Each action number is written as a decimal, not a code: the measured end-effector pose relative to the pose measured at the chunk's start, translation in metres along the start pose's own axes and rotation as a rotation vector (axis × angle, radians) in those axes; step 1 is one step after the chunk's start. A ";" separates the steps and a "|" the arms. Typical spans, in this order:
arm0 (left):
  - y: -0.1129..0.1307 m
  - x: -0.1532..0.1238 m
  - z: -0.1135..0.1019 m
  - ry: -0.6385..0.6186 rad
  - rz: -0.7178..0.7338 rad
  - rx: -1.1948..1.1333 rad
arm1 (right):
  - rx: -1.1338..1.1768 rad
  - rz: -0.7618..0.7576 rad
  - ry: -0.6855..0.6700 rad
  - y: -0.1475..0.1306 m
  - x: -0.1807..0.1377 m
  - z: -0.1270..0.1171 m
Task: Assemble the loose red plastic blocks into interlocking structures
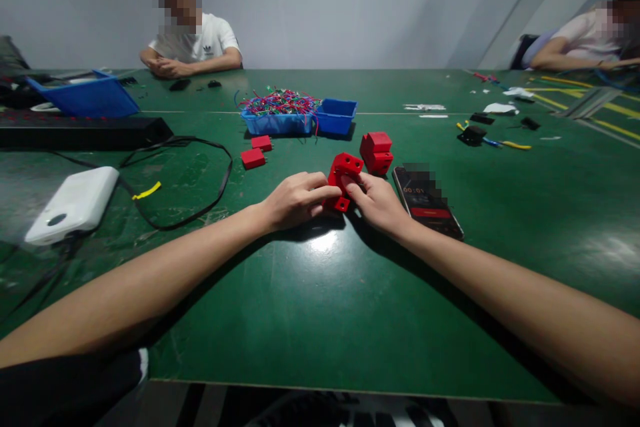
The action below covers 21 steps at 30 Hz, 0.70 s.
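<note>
Both my hands meet at the middle of the green table (320, 307) around one red plastic housing (344, 170). My left hand (295, 200) grips its left side with curled fingers. My right hand (377, 203) holds its right side, thumb pressed on the front face. A second red housing (377, 151) stands just behind, untouched. Two small red parts (253, 157) (261, 142) lie farther left. Behind them a blue tray (277, 121) holds a heap of coloured wires (280, 102), with a smaller blue bin (336, 117) beside it.
A phone (427, 203) lies right of my right hand. A white power bank (73, 203), black cable (190, 213) and black power strip (80, 130) sit at left. Black clips and wire bits (473, 135) lie far right. One person sits across, another at far right.
</note>
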State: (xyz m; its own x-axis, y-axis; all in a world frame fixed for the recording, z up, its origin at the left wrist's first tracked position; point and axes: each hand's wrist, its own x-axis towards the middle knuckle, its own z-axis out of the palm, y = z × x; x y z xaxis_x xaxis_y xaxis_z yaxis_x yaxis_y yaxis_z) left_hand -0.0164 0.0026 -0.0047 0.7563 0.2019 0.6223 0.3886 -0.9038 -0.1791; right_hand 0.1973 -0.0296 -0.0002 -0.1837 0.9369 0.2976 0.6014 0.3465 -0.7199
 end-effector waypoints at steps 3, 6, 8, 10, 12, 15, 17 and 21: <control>0.000 -0.001 0.000 0.006 0.013 -0.039 | 0.059 0.043 0.016 0.001 0.001 0.002; 0.002 0.000 -0.004 -0.021 -0.087 -0.165 | 0.064 0.040 0.017 0.001 0.000 0.002; 0.001 0.002 -0.005 -0.056 -0.277 -0.277 | 0.063 0.027 0.022 0.000 0.000 0.002; -0.001 0.004 -0.004 -0.101 -0.496 -0.361 | 0.072 0.008 0.025 -0.002 -0.002 0.001; -0.004 0.006 -0.002 -0.177 -0.569 -0.433 | 0.091 -0.016 0.026 -0.004 -0.003 0.001; -0.007 0.007 0.001 -0.205 -0.535 -0.491 | 0.110 -0.035 0.021 -0.005 -0.004 0.001; -0.007 0.007 0.002 -0.198 -0.493 -0.514 | 0.110 -0.042 0.013 -0.005 -0.004 0.001; -0.007 0.005 0.001 -0.169 -0.441 -0.518 | 0.116 -0.054 -0.009 -0.006 -0.005 0.000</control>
State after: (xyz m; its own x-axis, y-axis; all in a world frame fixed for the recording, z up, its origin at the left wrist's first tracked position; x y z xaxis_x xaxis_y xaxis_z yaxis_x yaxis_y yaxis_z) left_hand -0.0150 0.0098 -0.0014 0.6738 0.6088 0.4188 0.4088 -0.7793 0.4750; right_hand 0.1941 -0.0365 0.0025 -0.2206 0.9169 0.3326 0.4963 0.3990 -0.7710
